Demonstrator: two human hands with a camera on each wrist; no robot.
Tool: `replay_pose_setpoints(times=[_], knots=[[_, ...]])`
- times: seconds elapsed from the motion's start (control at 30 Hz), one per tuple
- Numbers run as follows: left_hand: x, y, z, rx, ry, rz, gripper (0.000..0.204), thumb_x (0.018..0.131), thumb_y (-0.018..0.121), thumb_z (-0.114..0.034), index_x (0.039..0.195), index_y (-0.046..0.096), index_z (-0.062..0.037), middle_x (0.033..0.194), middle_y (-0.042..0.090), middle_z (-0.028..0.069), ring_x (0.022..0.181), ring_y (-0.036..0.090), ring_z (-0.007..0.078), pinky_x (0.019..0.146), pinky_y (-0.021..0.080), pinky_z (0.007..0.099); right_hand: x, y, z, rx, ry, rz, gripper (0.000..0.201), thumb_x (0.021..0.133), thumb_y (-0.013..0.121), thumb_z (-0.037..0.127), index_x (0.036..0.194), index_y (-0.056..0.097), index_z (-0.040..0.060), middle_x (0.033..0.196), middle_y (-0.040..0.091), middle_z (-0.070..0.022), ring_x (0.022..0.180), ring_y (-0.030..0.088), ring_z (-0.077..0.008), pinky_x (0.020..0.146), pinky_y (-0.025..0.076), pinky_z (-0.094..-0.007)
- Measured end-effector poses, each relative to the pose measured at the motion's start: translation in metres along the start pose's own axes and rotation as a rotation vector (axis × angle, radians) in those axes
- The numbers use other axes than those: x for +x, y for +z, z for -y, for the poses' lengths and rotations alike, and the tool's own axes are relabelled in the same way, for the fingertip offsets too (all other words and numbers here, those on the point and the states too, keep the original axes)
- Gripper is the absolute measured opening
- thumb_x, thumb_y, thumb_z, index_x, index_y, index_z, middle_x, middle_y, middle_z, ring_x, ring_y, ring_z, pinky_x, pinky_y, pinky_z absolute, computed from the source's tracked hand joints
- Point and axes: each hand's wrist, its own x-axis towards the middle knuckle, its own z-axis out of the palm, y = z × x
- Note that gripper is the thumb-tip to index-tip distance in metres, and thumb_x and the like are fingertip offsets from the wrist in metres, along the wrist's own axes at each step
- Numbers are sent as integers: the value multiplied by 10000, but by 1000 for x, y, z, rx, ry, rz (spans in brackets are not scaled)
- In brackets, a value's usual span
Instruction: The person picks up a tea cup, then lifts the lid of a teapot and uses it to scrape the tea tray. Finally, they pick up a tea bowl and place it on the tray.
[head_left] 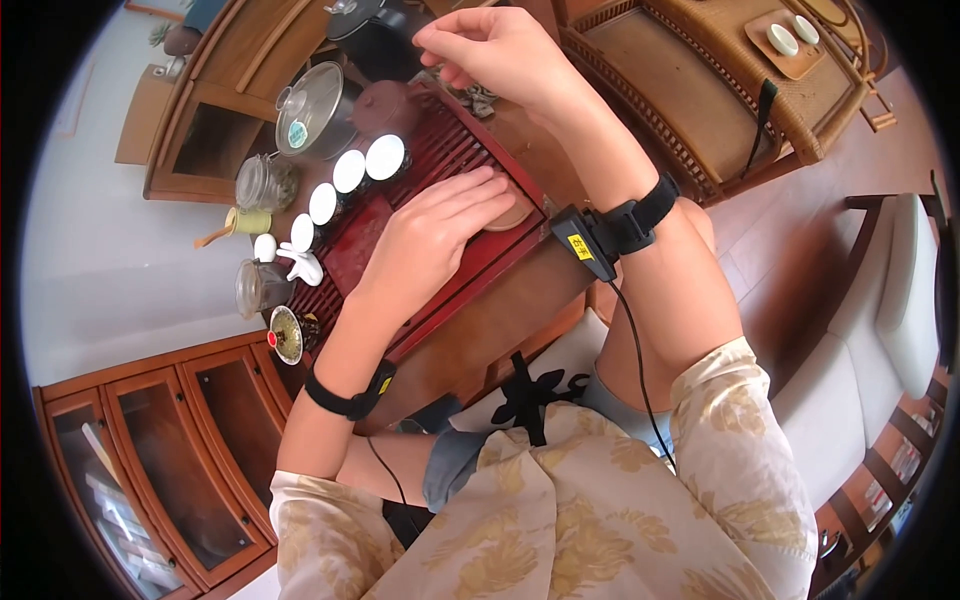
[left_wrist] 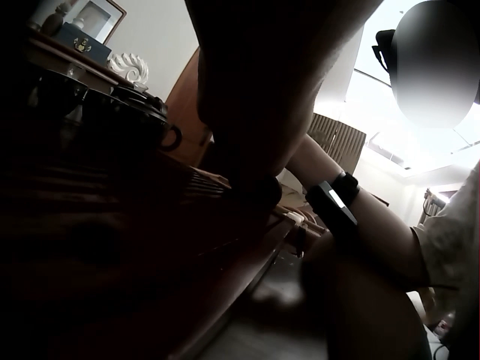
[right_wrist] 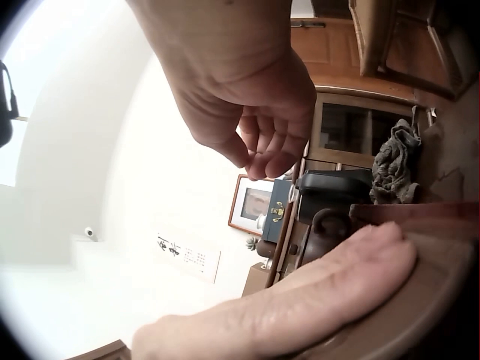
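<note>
Straight fingers on the left hand (head_left: 425, 238) are resting over a round brown disc (head_left: 512, 216) at three o'clock on a red tea tray (head_left: 350, 250); the empty right hand (head_left: 505, 62) is hovering, loosely curled, a black kettle (head_left: 375, 40) standing at nine o'clock.

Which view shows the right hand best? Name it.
Right wrist: the right hand appears large, its curled fingers clear. The head view shows it from above, smaller; the left wrist view shows only its forearm.
</note>
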Motion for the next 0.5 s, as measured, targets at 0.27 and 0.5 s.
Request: replay_pose_setpoints(times=[0.27,0.5], knots=[[7,-4,-5,34,45,-16,466,876,619,98,1297,775,-27,1382,747,143,1371,662,323,1174,550,445,-5,3,10,96,72,37,227,1059,745,228,1075,792,6,819,740,-25,684,654,-80,601,508,-230],[-14,1,-9,-7,41,-13,454,878,624,96,1286,778,-30,1371,753,135,1368,667,317,1163,559,449,-11,-6,27,20,139,45,251,1070,730,241,1056,791,-2,800,735,-22,668,650,-75,572,491,-234]])
